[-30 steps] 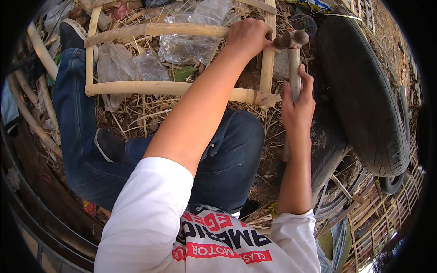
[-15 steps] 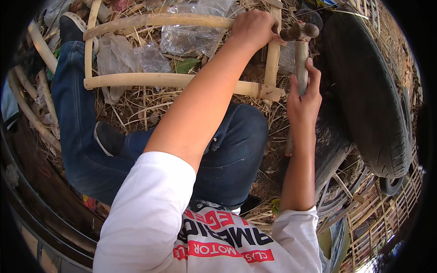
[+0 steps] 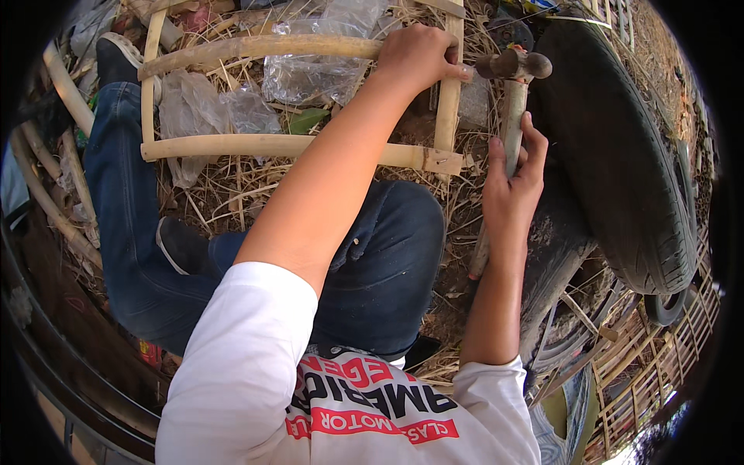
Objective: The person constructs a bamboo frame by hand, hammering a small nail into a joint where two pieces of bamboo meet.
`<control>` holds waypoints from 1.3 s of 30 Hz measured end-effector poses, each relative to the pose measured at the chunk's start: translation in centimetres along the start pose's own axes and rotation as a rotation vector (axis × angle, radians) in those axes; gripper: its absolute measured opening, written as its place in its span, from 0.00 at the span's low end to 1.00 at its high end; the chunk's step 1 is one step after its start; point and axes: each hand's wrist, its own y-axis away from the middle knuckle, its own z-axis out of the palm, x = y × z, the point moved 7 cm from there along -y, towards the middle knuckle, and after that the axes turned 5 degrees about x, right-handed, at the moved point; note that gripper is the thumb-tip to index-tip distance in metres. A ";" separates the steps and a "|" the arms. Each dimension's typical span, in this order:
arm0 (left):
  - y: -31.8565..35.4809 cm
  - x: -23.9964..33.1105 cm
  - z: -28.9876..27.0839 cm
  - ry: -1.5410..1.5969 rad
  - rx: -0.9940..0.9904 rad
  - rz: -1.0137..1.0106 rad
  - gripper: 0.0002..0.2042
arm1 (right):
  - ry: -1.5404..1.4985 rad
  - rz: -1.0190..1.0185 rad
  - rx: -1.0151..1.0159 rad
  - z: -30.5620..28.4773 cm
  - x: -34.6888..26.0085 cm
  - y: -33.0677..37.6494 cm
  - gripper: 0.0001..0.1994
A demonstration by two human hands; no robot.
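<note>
My left hand [image 3: 419, 59] is closed over the right end of a curved bamboo slat, where it meets an upright slat of a bamboo frame [image 3: 256, 145]. Its thumb and fingertips press together at the outer side of the upright; whether a nail is between them is hidden. My right hand [image 3: 514, 180] is wrapped round the handle of a hammer [image 3: 512, 116], held with its head up. The metal hammer head [image 3: 514, 65] hangs just right of my left fingertips, apart from the bamboo. The frame lies in front of my bent legs.
A large black tyre [image 3: 620, 163] leans at the right, close to the hammer. Beneath it lies another dusty wheel [image 3: 554, 263]. Clear plastic sheeting [image 3: 314, 66] and dry straw cover the ground under the frame. Bamboo poles [image 3: 58, 190] lie at far left, woven bamboo lattice [image 3: 659, 364] at lower right.
The hammer head has drawn slightly to the right, away from my left fingertips. The frame and my left hand appear a little lower and further left in view. Both grips are unchanged.
</note>
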 end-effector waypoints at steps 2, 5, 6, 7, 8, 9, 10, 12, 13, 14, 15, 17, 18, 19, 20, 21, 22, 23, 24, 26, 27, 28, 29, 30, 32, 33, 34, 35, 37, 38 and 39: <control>0.0 -0.3 -0.3 0.032 0.033 0.040 0.22 | -0.023 0.027 -0.031 0.3 -0.1 0.4 0.21; -0.1 0.3 -0.4 -0.002 -0.038 0.101 0.23 | -0.025 0.099 -0.039 0.2 0.4 0.9 0.22; -0.1 0.3 -0.6 -0.017 -0.048 0.132 0.24 | -0.038 0.081 -0.026 0.1 0.5 0.9 0.22; 0.1 0.2 -0.4 -0.027 -0.104 0.146 0.20 | -0.050 0.063 -0.014 0.1 0.8 0.9 0.22; 0.5 0.6 -0.8 -0.081 -0.090 0.192 0.18 | -0.062 0.049 -0.001 0.2 0.9 0.9 0.22; 0.9 1.0 -1.1 -0.134 -0.075 0.237 0.16 | -0.042 0.052 -0.005 0.1 0.9 0.9 0.23; 1.2 1.5 -1.3 -0.187 -0.060 0.282 0.14 | -0.044 0.052 -0.010 0.1 0.8 0.7 0.23; 2.2 2.1 -1.1 -0.263 -0.128 0.339 0.16 | -0.043 0.057 -0.030 0.3 0.4 0.7 0.23; 2.8 2.0 -0.8 -0.274 -0.098 0.366 0.18 | -0.043 0.046 -0.029 0.4 0.4 0.6 0.23; 3.3 1.8 -0.7 -0.287 -0.067 0.390 0.21 | -0.047 0.034 -0.030 0.5 0.3 0.5 0.23; 3.7 1.6 -0.4 -0.344 -0.047 0.406 0.24 | -0.050 0.022 -0.031 0.6 0.2 0.5 0.23; 4.2 1.5 -0.1 -0.452 -0.008 0.438 0.30 | -0.051 0.039 -0.044 0.7 0.2 0.5 0.23; 4.0 1.2 0.3 -0.490 -0.051 0.403 0.29 | -0.049 0.049 -0.050 0.7 0.2 0.5 0.23; 3.7 1.1 0.8 -0.529 -0.094 0.369 0.29 | -0.044 0.059 -0.053 0.8 0.2 0.6 0.23; 3.3 0.9 1.1 -0.570 -0.136 0.333 0.29 | -0.042 0.067 -0.055 0.8 0.2 0.5 0.23; 3.0 1.0 1.0 -0.564 -0.129 0.324 0.26 | -0.040 0.076 -0.057 0.8 0.2 0.4 0.23; 2.7 1.1 0.9 -0.557 -0.121 0.315 0.24 | -0.046 0.050 -0.047 0.8 0.2 0.3 0.23; 2.6 1.1 1.1 -0.548 -0.117 0.305 0.21 | -0.050 0.027 -0.038 0.8 0.2 0.3 0.23; 2.3 0.9 1.3 -0.538 -0.110 0.278 0.18 | -0.054 0.004 -0.029 0.9 0.2 0.2 0.23; 1.3 0.5 1.4 -0.521 -0.092 0.223 0.12 | -0.041 0.005 -0.026 1.0 0.3 0.0 0.23; 1.0 0.5 1.6 -0.520 -0.105 0.238 0.08 | -0.035 0.003 -0.023 1.0 0.2 -0.1 0.23; 0.8 0.4 1.8 -0.520 -0.118 0.253 0.05 | -0.040 0.000 -0.023 1.0 0.1 -0.2 0.23; 0.6 0.3 2.0 -0.518 -0.133 0.267 0.06 | -0.044 -0.001 -0.025 1.0 0.0 -0.1 0.23; 0.3 0.2 2.0 -0.517 -0.121 0.285 0.06 | -0.047 -0.002 -0.026 1.0 -0.1 -0.1 0.23; 0.1 0.2 1.9 -0.513 -0.100 0.320 0.07 | -0.034 -0.041 -0.013 1.1 -0.2 -0.4 0.23; 0.2 0.0 2.0 -0.517 -0.114 0.316 0.06 | -0.027 -0.059 -0.007 1.2 -0.3 -0.5 0.23; 0.3 -0.1 2.2 -0.521 -0.128 0.311 0.06 | -0.018 -0.064 -0.015 1.2 -0.3 -0.5 0.23; 0.1 0.0 2.0 -0.525 -0.137 0.308 0.06 | -0.008 -0.072 -0.020 1.3 -0.4 -0.6 0.23; 0.1 0.2 2.0 -0.516 -0.193 0.312 0.06 | -0.026 -0.069 0.001 1.2 -0.4 -0.6 0.22; 0.2 0.1 1.9 -0.514 -0.224 0.308 0.06 | -0.057 -0.056 0.020 0.9 -0.3 -0.1 0.22; 0.1 -0.1 2.0 -0.529 -0.249 0.296 0.05 | -0.087 -0.043 0.040 0.8 -0.3 0.2 0.22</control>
